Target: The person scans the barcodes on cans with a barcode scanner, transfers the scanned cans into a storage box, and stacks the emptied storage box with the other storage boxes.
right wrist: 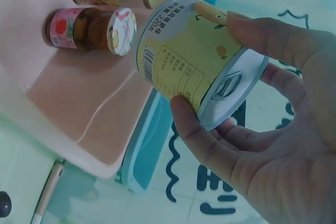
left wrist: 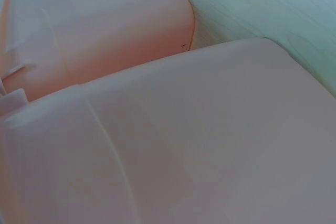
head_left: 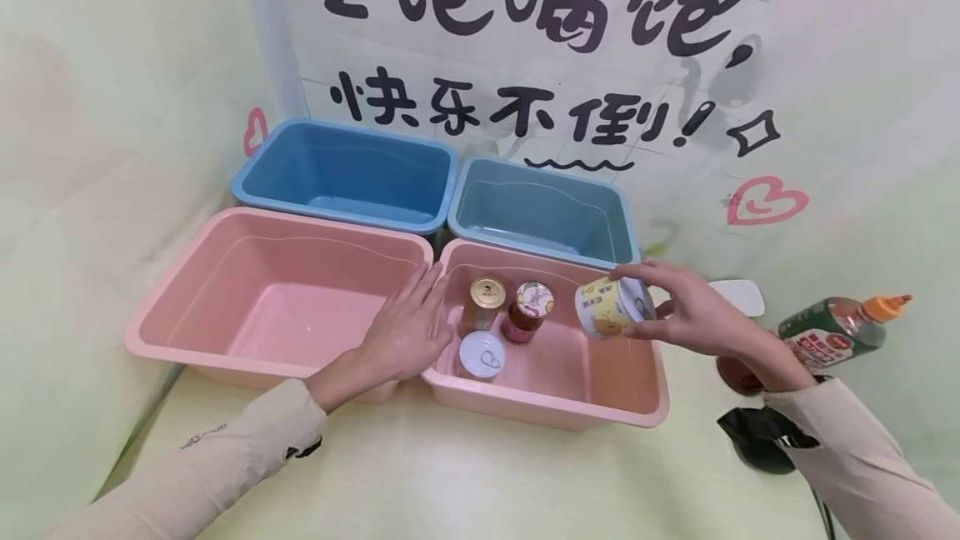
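My right hand [head_left: 693,311] grips a yellow pull-tab can [head_left: 600,307] by its tab end, holding it tilted on its side over the right part of the right pink bin [head_left: 517,401]. In the right wrist view, the thumb and fingers curl round the can [right wrist: 178,56]. Inside that bin stand a gold-lidded container [head_left: 483,307], a glass jar with a patterned lid [head_left: 528,311] and a white-topped pull-tab can [head_left: 482,355]. My left hand [head_left: 405,327] lies with fairly straight fingers at the adjoining rims of the two pink bins. The left wrist view shows no hand.
The left pink bin [head_left: 292,369] stands beside the right one. Behind them are a larger blue bin [head_left: 345,215] and a smaller blue bin [head_left: 543,252]. Near my right forearm are an orange-capped bottle [head_left: 832,332], a black object [head_left: 761,440] and a white object [head_left: 738,297].
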`<state>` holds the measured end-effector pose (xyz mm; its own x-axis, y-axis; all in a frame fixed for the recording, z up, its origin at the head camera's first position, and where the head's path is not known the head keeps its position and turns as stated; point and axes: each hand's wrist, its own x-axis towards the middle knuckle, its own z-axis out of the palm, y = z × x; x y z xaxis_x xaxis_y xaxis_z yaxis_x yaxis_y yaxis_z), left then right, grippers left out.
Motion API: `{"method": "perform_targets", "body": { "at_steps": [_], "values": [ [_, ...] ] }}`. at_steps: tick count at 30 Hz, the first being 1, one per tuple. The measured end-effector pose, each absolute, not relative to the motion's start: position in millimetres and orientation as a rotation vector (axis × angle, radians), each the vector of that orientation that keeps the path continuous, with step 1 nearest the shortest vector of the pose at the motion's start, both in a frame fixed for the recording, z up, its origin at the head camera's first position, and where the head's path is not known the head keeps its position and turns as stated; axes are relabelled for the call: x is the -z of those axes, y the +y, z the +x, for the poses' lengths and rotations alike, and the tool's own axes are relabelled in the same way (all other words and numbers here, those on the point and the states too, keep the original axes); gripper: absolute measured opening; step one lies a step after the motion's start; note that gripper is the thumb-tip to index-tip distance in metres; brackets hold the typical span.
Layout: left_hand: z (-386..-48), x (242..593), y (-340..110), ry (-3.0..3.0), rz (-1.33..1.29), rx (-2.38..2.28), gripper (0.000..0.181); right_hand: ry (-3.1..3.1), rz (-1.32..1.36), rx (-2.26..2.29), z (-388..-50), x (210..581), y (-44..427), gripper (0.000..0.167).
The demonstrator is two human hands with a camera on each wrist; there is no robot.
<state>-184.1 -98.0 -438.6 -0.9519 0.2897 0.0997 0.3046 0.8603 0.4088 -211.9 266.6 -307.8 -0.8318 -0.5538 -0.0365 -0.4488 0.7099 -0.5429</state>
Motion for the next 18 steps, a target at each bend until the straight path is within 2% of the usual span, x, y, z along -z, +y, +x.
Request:
{"method": "perform_targets", "body": {
  "at_steps": [9,18],
  "values": [
    [-185,438,-98,-3.017,-0.465,0.673,0.076,2.862,-0.897,0.724,-199,304,306,0.063],
    [-185,437,-97,-3.015,-0.476,0.696,0.077,2.887,-0.730,0.727,-180,308,341,0.066]
  ]
}}
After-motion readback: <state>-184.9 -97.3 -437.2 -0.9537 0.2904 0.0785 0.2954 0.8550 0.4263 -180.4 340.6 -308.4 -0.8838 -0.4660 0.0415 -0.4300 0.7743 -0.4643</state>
